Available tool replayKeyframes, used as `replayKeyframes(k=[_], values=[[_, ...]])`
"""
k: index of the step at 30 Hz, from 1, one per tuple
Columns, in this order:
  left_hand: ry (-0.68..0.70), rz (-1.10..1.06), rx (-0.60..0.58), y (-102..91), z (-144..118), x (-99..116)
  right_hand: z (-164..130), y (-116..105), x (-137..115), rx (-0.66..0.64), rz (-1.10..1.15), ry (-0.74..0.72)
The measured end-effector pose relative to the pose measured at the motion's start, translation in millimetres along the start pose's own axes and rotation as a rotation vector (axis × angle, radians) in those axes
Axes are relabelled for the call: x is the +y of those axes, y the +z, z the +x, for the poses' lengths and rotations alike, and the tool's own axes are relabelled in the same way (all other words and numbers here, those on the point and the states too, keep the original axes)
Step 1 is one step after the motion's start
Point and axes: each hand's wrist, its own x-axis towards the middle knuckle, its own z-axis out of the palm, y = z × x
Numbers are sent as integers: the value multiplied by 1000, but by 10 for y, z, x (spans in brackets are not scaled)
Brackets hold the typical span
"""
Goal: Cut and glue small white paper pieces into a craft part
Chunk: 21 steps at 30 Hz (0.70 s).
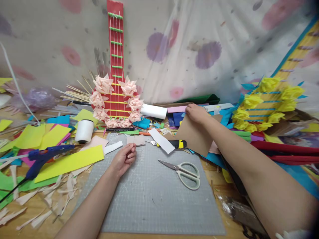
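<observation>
Near middle, mat [149, 205]. Far left, red guitar [116, 99], strung and flowered, seemingly finished. Far right, cardboard [194, 136], gripped at far edge by right hand [196, 112], folded over. On mat, scissors [176, 167], idle. Farther left, small card [136, 139], likely unfinished, at left hand [124, 157], curled nearly closed, hold unclear.

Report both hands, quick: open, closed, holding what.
Left hand: closed, fingertips together near the small cardboard piece; what it holds cannot be told.
Right hand: closed on the brown cardboard at its upper edge.
</observation>
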Motion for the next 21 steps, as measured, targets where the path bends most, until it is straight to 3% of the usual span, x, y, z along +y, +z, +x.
replayKeyframes(k=[5, 8, 11, 15, 21], values=[[-1, 29, 0, 23, 4, 10, 99, 15, 150, -60, 103, 7], [-13, 27, 11, 38, 5, 8, 113, 11, 113, -33, 179, 66], [-20, 28, 19, 40, 7, 11, 86, -14, -93, 27, 172, 97], [-20, 39, 15, 45, 9, 12, 2, -46, -476, 65, 86, -37], [-8, 51, 17, 42, 8, -7, -38, 69, -708, 55, -4, 98]])
